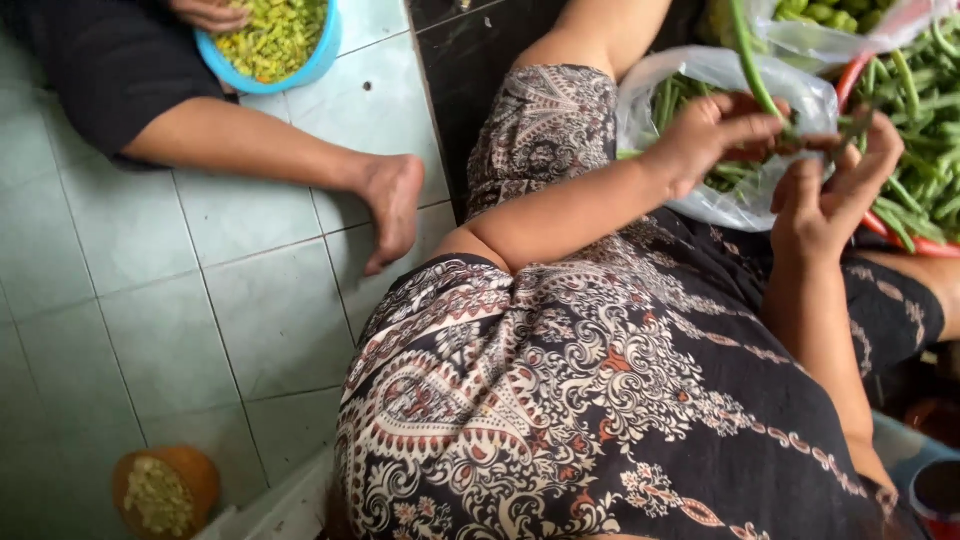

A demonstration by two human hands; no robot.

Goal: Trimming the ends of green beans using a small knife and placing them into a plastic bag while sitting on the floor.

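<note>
The floor is laid with pale green square tiles, their grout lines dark and thin. A strip of black glossy tile runs up the middle, meeting the pale tiles at a straight edge. Soft, even daylight falls across the floor with no hard shadows. At the lower left stands 1 small orange tub on the tiles, and beside it a white edge juts in from the bottom. No walls, windows or furniture show.
</note>
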